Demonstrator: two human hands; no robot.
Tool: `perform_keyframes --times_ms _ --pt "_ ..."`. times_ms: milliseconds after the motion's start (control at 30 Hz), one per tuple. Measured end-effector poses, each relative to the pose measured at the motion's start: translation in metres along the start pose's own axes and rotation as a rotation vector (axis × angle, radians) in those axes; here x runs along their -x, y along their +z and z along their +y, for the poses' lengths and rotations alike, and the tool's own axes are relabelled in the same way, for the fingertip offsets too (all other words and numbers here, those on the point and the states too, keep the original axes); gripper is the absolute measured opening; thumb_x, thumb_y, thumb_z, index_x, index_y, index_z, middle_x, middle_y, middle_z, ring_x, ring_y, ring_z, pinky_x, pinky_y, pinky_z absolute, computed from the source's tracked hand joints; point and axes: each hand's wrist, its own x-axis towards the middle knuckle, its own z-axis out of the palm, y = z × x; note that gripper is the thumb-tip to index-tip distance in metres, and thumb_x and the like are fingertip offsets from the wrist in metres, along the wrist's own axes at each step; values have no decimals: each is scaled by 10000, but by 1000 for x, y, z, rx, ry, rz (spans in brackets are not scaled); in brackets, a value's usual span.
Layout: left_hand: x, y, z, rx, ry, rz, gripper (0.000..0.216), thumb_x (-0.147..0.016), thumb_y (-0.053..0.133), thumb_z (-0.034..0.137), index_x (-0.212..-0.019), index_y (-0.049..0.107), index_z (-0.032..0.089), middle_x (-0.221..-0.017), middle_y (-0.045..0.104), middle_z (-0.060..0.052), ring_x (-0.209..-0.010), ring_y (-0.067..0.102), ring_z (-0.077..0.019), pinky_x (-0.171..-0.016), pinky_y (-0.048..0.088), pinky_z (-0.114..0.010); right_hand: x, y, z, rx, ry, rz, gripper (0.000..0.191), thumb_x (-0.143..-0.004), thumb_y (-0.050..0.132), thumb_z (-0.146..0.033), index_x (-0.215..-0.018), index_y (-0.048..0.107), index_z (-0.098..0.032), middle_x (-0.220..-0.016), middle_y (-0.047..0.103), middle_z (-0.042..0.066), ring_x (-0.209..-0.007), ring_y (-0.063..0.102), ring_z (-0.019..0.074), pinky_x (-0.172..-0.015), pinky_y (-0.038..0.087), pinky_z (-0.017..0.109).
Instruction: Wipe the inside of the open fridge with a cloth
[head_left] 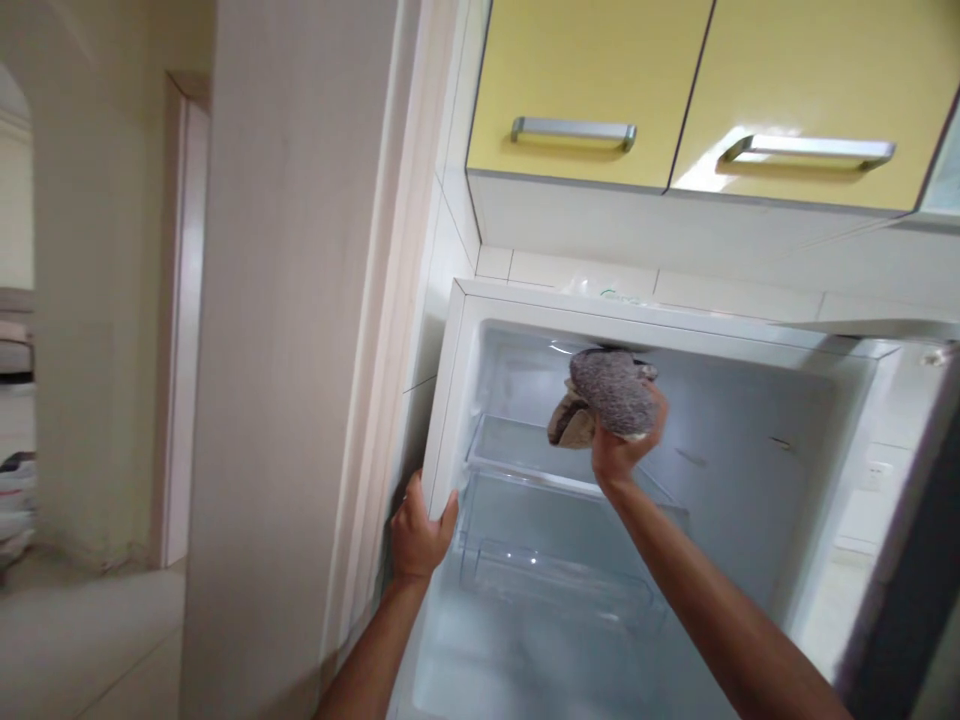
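Note:
Up inside the open refrigerator [600, 312], near its ceiling, my right hand [628, 455] is closed on a cleaning cloth [611, 390]. The cloth is bunched up, speckled grey with a beige-brown part hanging to the left. It hides most of my right fingers. My left hand [421, 535] grips the left side edge of the refrigerator, thumb toward the inside and fingers around the outer side. Below the cloth sits a glass shelf [517, 450], and lower down a clear plastic drawer or tray [555, 585].
Yellow wall cabinets [592, 70] with metal handles hang above the refrigerator. Close on the left stands a pale wood panel [292, 350]. The refrigerator door [907, 540] appears swung out at the right. A clear plastic bag [600, 290] lies on top.

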Motion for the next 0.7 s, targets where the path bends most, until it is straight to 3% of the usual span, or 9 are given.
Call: perform_keyframes --times_ms 67,133,233,300,433,700 --pt "0 0 0 2 8 2 551 -968 576 499 -1338 506 96 -1047 770 -214 -871 784 -317 -702 616 -374 -5 19 -18 61 -122 -24 551 -867 507 -432 -1355 465 -180 -1373 512 220 -1351 510 349 -1102 451 515" --pt "0 -1 1 11 9 -1 549 -970 578 487 -1350 499 99 -1060 769 -214 -887 784 -315 -720 619 -376 -13 46 -32 145 -215 -215 434 -862 538 -388 -1251 572 -199 -1350 540 212 -1342 502 354 -1090 445 489" --pt "-1 -3 3 23 7 -4 537 -975 575 475 -1352 500 100 -1072 768 -213 -907 784 -311 -738 622 -373 -22 93 -41 207 -363 -460 405 -860 564 -329 -1238 615 -193 -1386 537 200 -1327 496 350 -1068 453 437" --pt "0 -3 4 25 2 -6 535 -978 568 475 -1356 499 103 -1078 768 -212 -910 783 -306 -741 623 -372 -26 124 -41 211 -411 -534 450 -842 573 -276 -1278 599 -164 -1391 541 197 -1301 510 345 -1053 461 412" --pt "2 -3 5 45 -21 -5 531 -991 543 485 -1370 492 116 -1098 763 -205 -934 779 -296 -769 625 -375 -30 171 -26 249 -302 -597 499 -817 560 -202 -1312 557 -140 -1386 557 181 -1260 535 319 -1030 470 393" --pt "3 -5 6 108 -43 -34 543 -977 582 471 -1390 490 132 -1116 766 -199 -958 781 -295 -784 646 -374 -45 228 10 414 -82 -812 554 -885 548 -171 -1432 480 -113 -1448 527 199 -1224 586 278 -955 489 337"
